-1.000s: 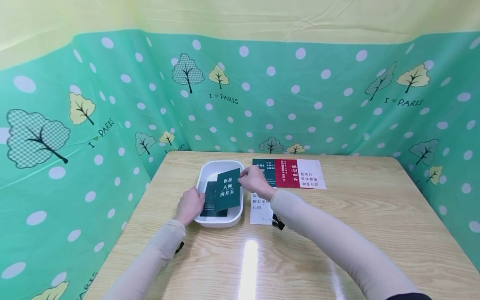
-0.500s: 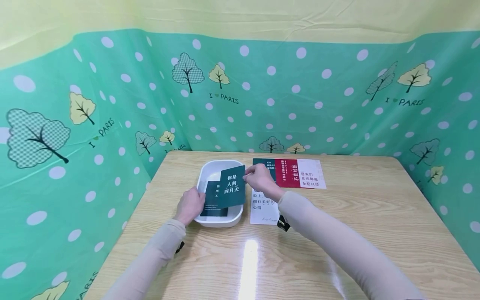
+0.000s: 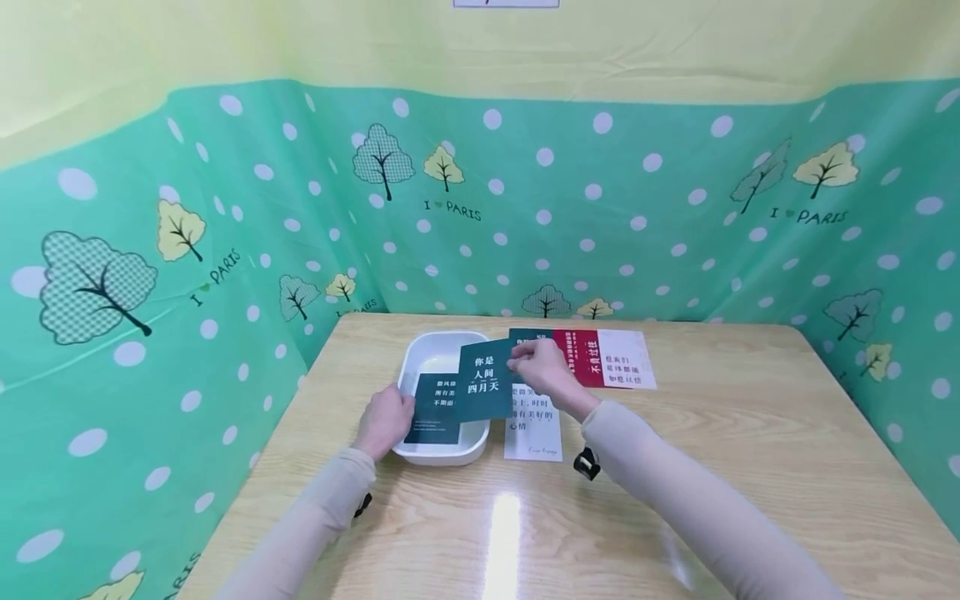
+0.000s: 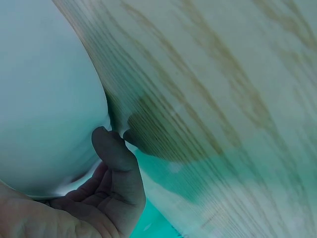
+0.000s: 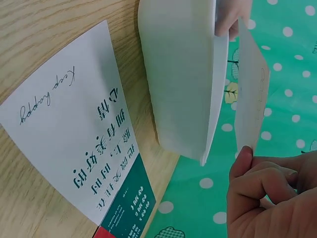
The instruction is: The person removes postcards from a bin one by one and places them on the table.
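A white plastic tub stands at the left of the table. My left hand grips its left rim; in the left wrist view the thumb and fingers of that hand lie about the tub's edge. My right hand pinches a dark green card with white Chinese lettering by its upper right edge. That card is raised over the tub's right side, and the right wrist view has its pale back. Another dark green card lies inside the tub, partly covered by the held one.
Right of the tub lies a white card reading "Keep happy". Behind it are a dark green card, partly hidden by my right hand, a red card and another white card. A patterned green curtain surrounds the table.
My right hand has moved to the right with the dark green card, uncovering more of the card in the tub. My left hand keeps its hold on the rim. The head view has tilted slightly upward.
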A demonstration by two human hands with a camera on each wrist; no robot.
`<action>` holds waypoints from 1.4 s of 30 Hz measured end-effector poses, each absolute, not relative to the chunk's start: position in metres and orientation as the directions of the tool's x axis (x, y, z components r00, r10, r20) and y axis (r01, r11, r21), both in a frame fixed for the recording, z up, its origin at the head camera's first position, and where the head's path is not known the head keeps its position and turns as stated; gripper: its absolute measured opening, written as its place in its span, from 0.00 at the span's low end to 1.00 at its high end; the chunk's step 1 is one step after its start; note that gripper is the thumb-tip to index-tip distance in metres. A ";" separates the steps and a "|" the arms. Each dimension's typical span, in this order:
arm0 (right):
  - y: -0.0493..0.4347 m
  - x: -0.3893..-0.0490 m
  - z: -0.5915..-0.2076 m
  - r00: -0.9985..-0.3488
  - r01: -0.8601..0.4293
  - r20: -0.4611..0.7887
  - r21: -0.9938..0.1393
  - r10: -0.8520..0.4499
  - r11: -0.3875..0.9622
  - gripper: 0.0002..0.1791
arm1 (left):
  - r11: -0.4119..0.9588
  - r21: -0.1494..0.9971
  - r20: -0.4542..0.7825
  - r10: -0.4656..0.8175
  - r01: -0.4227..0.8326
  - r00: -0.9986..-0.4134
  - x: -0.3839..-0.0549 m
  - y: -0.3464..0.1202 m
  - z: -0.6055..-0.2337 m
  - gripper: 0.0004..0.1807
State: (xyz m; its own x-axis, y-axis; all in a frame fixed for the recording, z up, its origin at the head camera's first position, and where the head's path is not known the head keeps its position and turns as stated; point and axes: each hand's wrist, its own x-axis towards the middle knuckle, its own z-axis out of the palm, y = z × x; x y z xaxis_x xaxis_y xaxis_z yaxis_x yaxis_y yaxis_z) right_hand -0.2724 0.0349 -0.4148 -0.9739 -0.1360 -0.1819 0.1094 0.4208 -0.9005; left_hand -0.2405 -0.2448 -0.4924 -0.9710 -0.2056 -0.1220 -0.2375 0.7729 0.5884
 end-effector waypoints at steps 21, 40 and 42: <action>0.080 -0.255 -0.438 -0.977 0.145 -0.195 -0.906 -0.089 0.398 0.20 | 0.779 0.579 -0.126 -0.206 -0.240 -0.971 -0.239 -0.240 -0.494 0.17; 0.107 -0.251 -0.455 -0.976 0.169 -0.210 -0.904 -0.064 0.393 0.20 | 0.771 0.585 -0.133 -0.214 -0.251 -0.968 -0.241 -0.241 -0.493 0.21; 0.109 -0.250 -0.456 -0.975 0.171 -0.213 -0.902 -0.063 0.396 0.20 | 0.767 0.586 -0.140 -0.219 -0.259 -0.966 -0.240 -0.242 -0.492 0.21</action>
State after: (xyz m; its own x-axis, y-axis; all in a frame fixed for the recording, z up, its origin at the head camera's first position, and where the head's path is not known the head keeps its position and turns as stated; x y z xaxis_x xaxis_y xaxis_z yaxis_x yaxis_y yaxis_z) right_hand -0.2504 0.1086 -0.4562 -0.9750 -0.0634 -0.2130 0.1713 0.3962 -0.9020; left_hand -0.2405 -0.2417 -0.4923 -0.9656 -0.2193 -0.1399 -0.2593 0.7675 0.5863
